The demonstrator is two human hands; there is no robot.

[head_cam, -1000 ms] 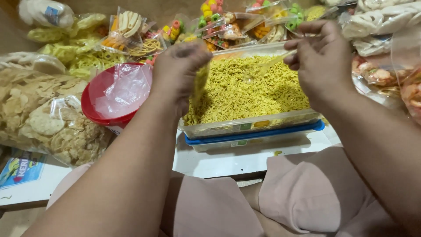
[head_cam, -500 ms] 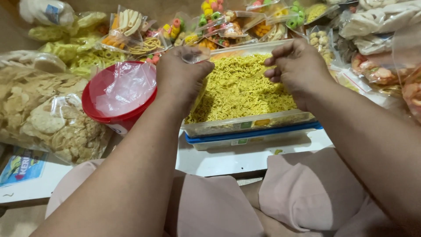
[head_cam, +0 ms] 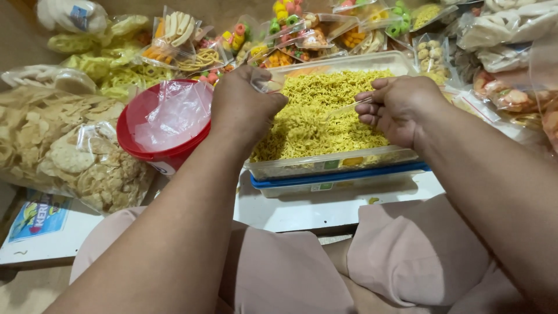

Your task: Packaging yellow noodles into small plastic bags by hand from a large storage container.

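Note:
A clear rectangular tub (head_cam: 325, 166) of dry yellow noodle snack (head_cam: 325, 119) sits in front of me on a blue lid. My left hand (head_cam: 241, 107) is closed on one end of a small clear plastic bag (head_cam: 268, 86) over the tub's left side. My right hand (head_cam: 401, 107) pinches the other end of that thin clear plastic (head_cam: 349, 107) just above the noodles. Both hands are low, close to the snack's surface.
A red bucket (head_cam: 160, 154) lined with clear plastic stands left of the tub. Big bags of pale crackers (head_cam: 58, 151) lie at far left. Several small packets of colourful snacks (head_cam: 279, 35) crowd the back and right. My knees in pink cloth (head_cam: 418, 256) are below.
Both hands have come down and nearer to me, from the tub's far edge to just above the noodles, drawing the clear bag with them.

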